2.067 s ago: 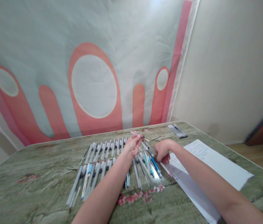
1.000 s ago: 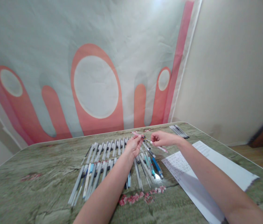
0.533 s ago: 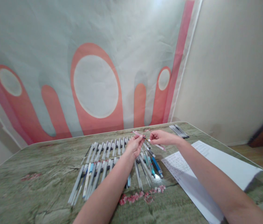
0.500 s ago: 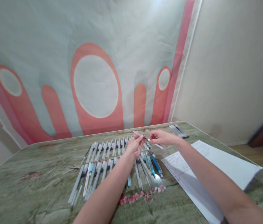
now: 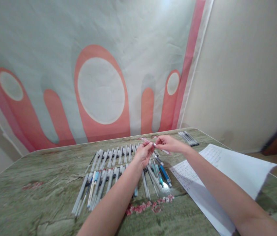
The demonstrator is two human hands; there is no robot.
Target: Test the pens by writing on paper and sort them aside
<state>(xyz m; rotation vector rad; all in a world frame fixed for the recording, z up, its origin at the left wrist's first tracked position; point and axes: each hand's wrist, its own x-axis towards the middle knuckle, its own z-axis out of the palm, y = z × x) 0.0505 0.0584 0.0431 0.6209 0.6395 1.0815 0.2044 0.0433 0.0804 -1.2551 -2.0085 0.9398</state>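
My left hand (image 5: 144, 154) pinches one part of a slim pink pen (image 5: 146, 140), which sticks out up and to the left past the fingers. Close beside it, my right hand (image 5: 168, 143) has its fingers closed on the pen's other part, a pale pink piece (image 5: 165, 151) slanting down to the right. Fingertips hide where the two parts meet, so I cannot tell whether they are joined. Below the hands lie a blue pen (image 5: 165, 175), a teal pen (image 5: 159, 176) and several clear-barrelled pens (image 5: 145, 184).
Two rows of clear pens with dark grips (image 5: 109, 159) lie left of my hands on the green patterned table (image 5: 30, 203). A bundle of slim pens (image 5: 189, 138) sits at the back right. Handwritten paper sheets (image 5: 239, 170) lie under my right forearm, one edge lifted.
My right hand has moved slightly left, bringing its pen part up against the one in my left hand. The dark gap between them has closed. The paper's right side has lifted a little.
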